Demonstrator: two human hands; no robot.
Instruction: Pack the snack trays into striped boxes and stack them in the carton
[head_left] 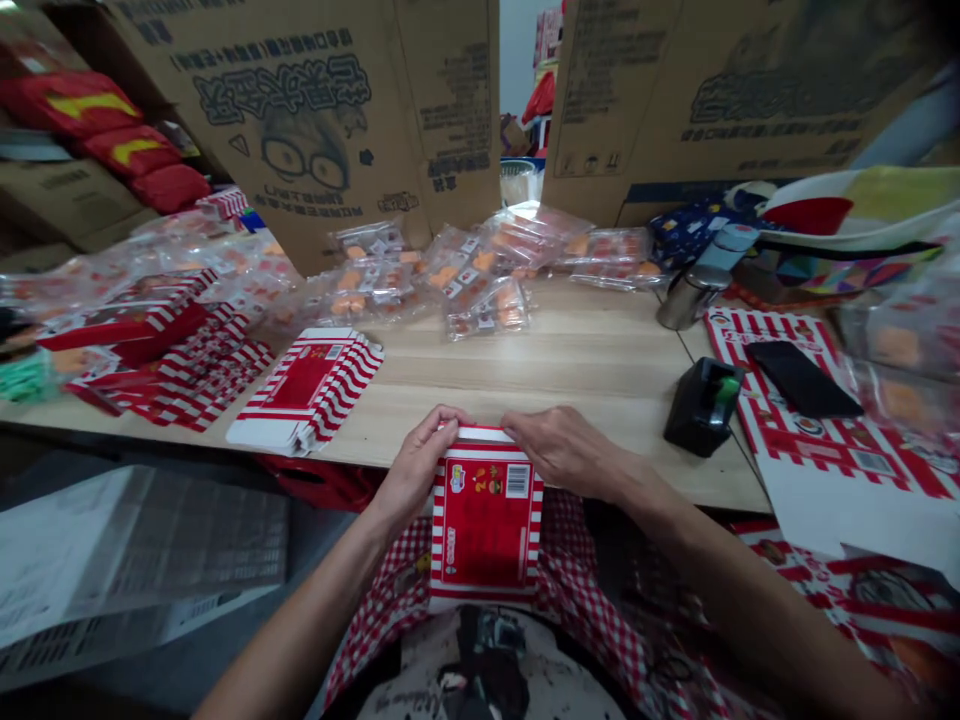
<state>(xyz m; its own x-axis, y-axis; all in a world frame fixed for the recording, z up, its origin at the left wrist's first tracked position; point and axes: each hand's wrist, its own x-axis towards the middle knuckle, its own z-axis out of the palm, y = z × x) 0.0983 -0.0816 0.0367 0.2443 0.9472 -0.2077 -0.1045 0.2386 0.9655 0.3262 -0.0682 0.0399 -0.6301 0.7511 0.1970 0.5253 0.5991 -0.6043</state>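
Observation:
A red-and-white striped cardboard box (487,520) stands in front of my body at the table's front edge, its printed panel and barcode facing up toward me. My left hand (429,452) pinches its upper left corner. At the upper right corner, my right hand (553,447) has its fingers closed on the white top flap (484,434). The underside of the box and some fingertips are hidden. Left of my hands lies a stack of flat striped cartons (311,385) of the same pattern.
Clear plastic packs with orange pieces (457,270) line the table's back before large brown cartons (300,130). To the right are a black tape dispenser (703,408), a metal flask (694,295) and a dark phone (804,378). A white plastic crate (142,550) stands lower left.

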